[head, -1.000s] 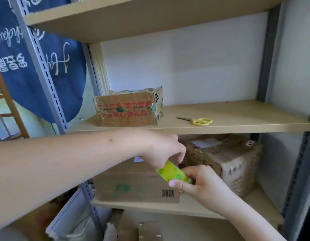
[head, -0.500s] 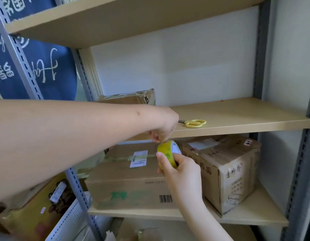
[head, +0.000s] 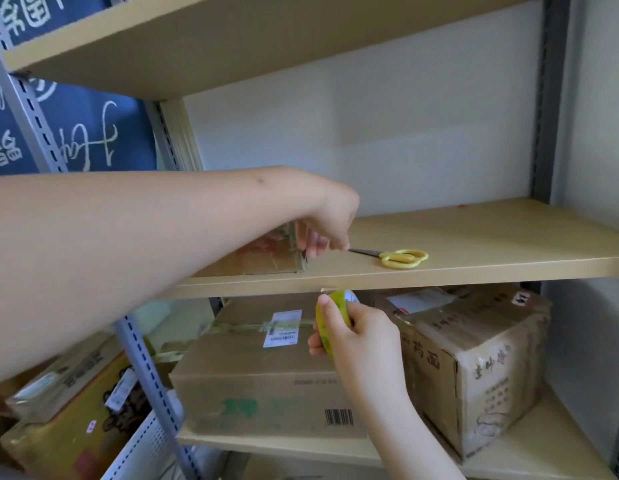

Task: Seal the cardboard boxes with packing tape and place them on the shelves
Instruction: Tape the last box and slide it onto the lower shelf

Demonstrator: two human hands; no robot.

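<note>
the yellow scissors lie flat on the middle shelf, blades pointing at the left hand, whose curled fingers hold nothing i can make out, while the right hand below that shelf grips the tape roll.

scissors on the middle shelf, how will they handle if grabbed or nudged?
The scissors lie flat on the smooth shelf, so a nudge would probably slide or spin them, not tip them. They look small and likely light. Blades appear closed; the yellow loops seem the safer grab. The left hand is reaching near the blade tip.
</note>
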